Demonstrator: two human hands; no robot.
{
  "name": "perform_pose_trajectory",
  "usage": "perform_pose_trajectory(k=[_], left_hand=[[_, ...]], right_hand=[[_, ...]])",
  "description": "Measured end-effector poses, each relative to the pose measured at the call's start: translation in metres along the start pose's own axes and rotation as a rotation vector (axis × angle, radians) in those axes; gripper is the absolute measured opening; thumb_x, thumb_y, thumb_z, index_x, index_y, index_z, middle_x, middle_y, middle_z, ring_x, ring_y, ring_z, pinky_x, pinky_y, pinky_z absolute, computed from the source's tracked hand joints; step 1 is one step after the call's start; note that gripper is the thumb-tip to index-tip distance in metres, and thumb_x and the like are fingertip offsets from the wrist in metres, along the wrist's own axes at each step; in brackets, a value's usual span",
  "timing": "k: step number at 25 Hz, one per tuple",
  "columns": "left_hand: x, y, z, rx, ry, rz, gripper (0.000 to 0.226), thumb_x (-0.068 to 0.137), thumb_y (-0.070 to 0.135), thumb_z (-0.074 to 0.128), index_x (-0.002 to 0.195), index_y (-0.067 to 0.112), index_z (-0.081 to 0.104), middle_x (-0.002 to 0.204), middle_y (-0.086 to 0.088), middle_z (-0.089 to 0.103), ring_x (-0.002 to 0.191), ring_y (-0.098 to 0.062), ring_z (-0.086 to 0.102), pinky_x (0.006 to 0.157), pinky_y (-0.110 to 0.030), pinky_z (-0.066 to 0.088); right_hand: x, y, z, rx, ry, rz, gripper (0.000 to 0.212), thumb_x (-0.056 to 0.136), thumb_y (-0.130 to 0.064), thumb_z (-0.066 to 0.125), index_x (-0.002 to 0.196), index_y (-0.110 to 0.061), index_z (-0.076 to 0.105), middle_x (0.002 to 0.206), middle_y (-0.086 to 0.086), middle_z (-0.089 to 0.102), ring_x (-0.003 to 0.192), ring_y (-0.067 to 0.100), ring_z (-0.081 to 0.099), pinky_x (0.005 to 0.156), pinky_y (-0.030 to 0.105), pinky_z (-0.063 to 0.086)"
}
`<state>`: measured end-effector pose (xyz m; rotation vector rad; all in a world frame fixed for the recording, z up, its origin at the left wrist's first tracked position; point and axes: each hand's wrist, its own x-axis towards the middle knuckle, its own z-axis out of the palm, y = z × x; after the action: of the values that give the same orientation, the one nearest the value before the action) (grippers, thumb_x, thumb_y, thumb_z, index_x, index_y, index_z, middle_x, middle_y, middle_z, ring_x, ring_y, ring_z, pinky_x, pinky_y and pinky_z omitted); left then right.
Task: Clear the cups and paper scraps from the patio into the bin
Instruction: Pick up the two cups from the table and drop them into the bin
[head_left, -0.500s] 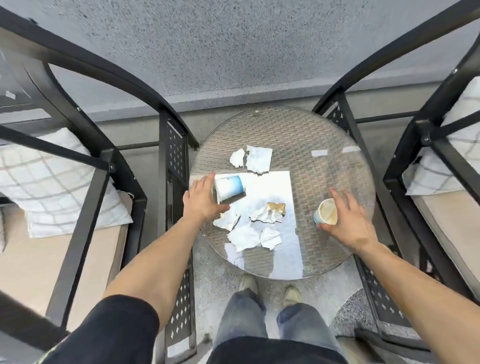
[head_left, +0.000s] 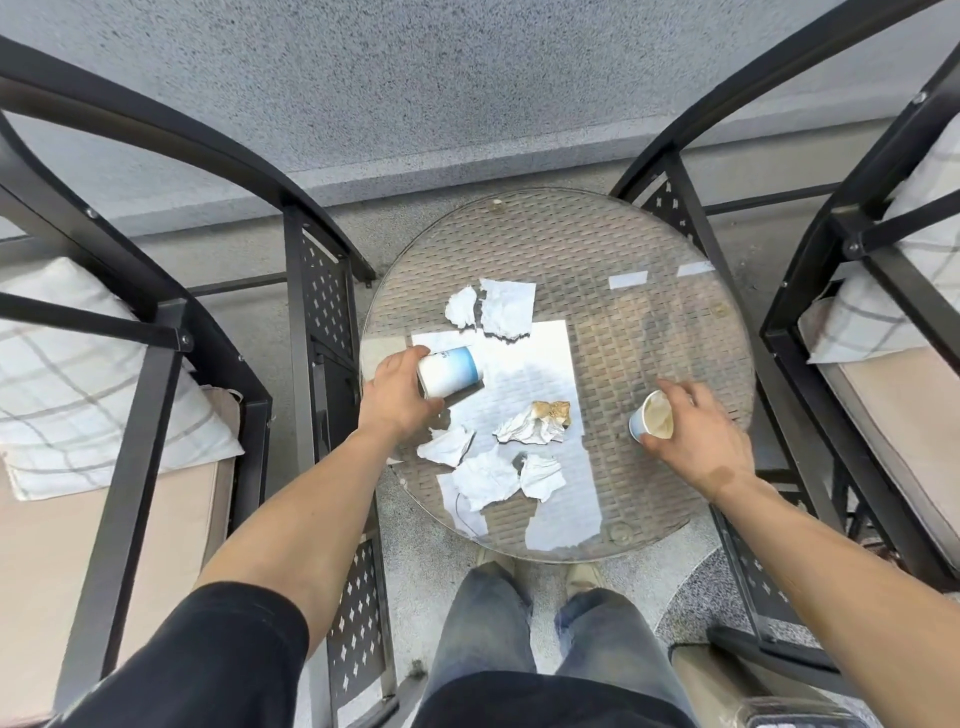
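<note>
Both hands had lifted slightly, left hand (head_left: 397, 397) gripping the blue-banded cup (head_left: 449, 371), its print unreadable, right hand (head_left: 698, 434) clasping the second cup (head_left: 652, 423).

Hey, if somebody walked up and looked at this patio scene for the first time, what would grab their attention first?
Probably the two hands, each gripping a paper cup over the round glass table: the left hand holds a blue and white cup on its side at the table's left, the right hand a tilted cup at its right. Next, the torn paper scraps strewn across the middle, one crumpled scrap stained brown.
</note>
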<state>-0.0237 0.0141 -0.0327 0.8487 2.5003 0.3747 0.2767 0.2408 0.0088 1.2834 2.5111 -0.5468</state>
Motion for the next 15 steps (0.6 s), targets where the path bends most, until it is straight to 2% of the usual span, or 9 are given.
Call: perform_pose_trajectory(k=[2, 5, 9, 15], left_hand=[[-0.003, 0.000, 0.000, -0.045, 0.005, 0.011, 0.074, 0.075, 0.030, 0.075, 0.137, 0.025, 0.035, 0.138, -0.003, 0.044, 0.118, -0.024, 0.048, 0.091, -0.040, 0.045], [-0.008, 0.008, -0.009, -0.082, 0.017, 0.020, 0.070, 0.075, 0.028, 0.072, 0.134, 0.024, 0.034, 0.133, -0.002, 0.037, 0.101, -0.026, 0.055, 0.073, -0.035, 0.047], [-0.018, 0.030, -0.031, -0.120, 0.034, 0.138, 0.066, 0.074, 0.029, 0.071, 0.131, 0.025, 0.037, 0.129, -0.001, 0.037, 0.106, -0.026, 0.053, 0.077, -0.043, 0.053], [-0.040, 0.095, -0.042, -0.128, 0.027, 0.363, 0.074, 0.072, 0.037, 0.072, 0.137, 0.034, 0.035, 0.131, 0.004, 0.037, 0.116, -0.020, 0.047, 0.078, -0.043, 0.053]], right_hand=[[-0.003, -0.004, 0.001, 0.015, 0.030, 0.008, 0.072, 0.078, -0.042, 0.067, 0.140, -0.027, 0.033, 0.140, 0.001, 0.039, 0.120, 0.029, 0.048, 0.086, 0.045, 0.047], [-0.006, -0.012, -0.005, 0.055, 0.098, 0.001, 0.073, 0.077, -0.040, 0.069, 0.139, -0.026, 0.033, 0.139, 0.001, 0.041, 0.121, 0.028, 0.048, 0.087, 0.044, 0.046], [-0.017, -0.021, -0.019, 0.083, 0.123, -0.040, 0.072, 0.076, -0.041, 0.067, 0.138, -0.028, 0.032, 0.138, -0.004, 0.040, 0.121, 0.024, 0.046, 0.081, 0.043, 0.048], [-0.060, -0.010, -0.043, 0.122, 0.243, 0.009, 0.074, 0.073, -0.041, 0.070, 0.136, -0.030, 0.032, 0.139, -0.009, 0.037, 0.121, 0.023, 0.045, 0.081, 0.042, 0.048]])
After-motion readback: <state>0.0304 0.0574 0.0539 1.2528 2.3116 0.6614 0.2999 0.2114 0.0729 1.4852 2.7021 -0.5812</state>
